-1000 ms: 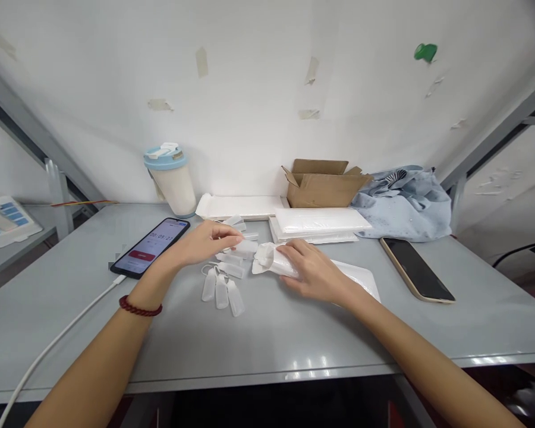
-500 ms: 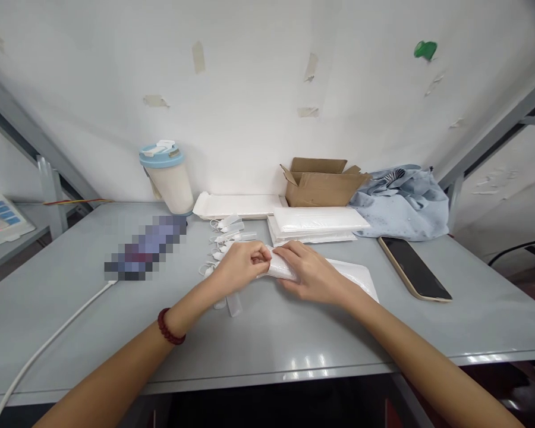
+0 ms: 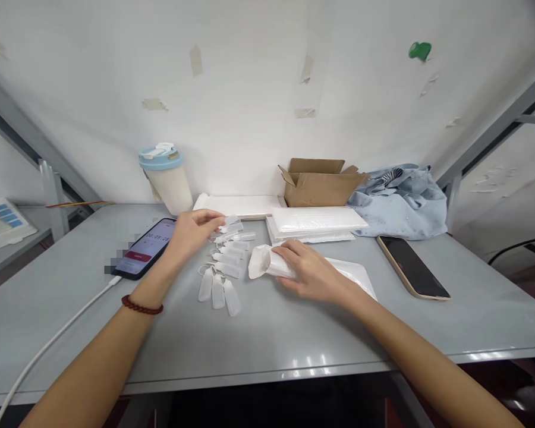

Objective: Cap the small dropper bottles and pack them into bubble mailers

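Observation:
My right hand [image 3: 310, 270] is wrapped round a white bubble mailer [image 3: 261, 261], whose mouth gapes towards the left. The mailer's far end shows on the desk beyond my wrist. To the left, my left hand [image 3: 191, 232] has its thumb and fingertips closed on the end of a translucent plastic tag [image 3: 235, 226] at the top of a loose column. Several more such tags with white loops lie below it, among them a fanned group [image 3: 217, 291] nearest me. My fingertips partly cover the loop of the pinched tag.
Flat white mailers [image 3: 318, 220] are stacked behind my right hand, with another white packet [image 3: 243, 205] by the wall. An open cardboard box [image 3: 321, 189], blue cloth [image 3: 399, 205] and a lidded cup [image 3: 172, 184] stand behind. Phones lie at right [image 3: 412, 267] and left [image 3: 140, 252], the latter cabled.
My left hand has left the mailer's mouth and moved left and away from me to the top tag. The mailer's opening now shows; my right hand keeps its hold.

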Action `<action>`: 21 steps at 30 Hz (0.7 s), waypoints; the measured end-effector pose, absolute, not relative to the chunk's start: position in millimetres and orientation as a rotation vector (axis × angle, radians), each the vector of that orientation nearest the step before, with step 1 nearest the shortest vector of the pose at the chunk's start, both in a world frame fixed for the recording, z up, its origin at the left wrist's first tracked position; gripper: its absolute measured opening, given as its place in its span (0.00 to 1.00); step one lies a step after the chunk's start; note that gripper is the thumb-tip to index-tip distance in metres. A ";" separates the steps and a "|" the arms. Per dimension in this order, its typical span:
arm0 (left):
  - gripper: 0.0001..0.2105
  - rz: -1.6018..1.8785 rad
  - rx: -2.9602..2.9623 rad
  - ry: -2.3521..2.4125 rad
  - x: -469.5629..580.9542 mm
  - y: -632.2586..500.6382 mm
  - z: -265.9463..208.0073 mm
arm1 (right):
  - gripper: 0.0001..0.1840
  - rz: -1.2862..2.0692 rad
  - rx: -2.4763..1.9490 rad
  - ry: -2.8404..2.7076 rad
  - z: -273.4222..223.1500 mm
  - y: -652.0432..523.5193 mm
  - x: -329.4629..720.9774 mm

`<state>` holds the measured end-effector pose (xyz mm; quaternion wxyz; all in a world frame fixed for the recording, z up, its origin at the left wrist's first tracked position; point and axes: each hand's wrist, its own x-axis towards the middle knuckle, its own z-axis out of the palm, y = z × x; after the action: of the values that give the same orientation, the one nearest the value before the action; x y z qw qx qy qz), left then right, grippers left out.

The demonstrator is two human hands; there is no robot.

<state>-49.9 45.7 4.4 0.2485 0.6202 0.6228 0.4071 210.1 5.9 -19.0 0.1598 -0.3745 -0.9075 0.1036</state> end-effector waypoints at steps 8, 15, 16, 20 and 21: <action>0.13 0.853 2.043 1.934 -76.6 80.5 -33.1 | 0.25 0.270 -1.048 -2.607 -22.5 8.1 211.7; 0.13 0.836 2.135 1.848 -72.3 86.3 -42.8 | 0.25 0.263 -1.049 -2.610 -21.6 7.1 210.4; 0.12 0.848 2.129 1.843 -72.5 86.1 -42.2 | 0.25 0.260 -1.049 -2.611 -21.8 7.2 210.3; 0.12 0.941 2.044 1.838 -73.4 84.0 -36.1 | 0.25 0.252 -1.060 -2.613 -23.2 7.6 211.0; 0.12 0.978 2.006 1.843 -73.7 83.2 -33.8 | 0.24 0.252 -1.061 -2.613 -23.4 7.7 211.3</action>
<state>-73.7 83.2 -33.8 0.1233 0.6877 0.6319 0.3354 211.3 7.7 -23.4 0.1545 -0.3701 -0.9118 0.0878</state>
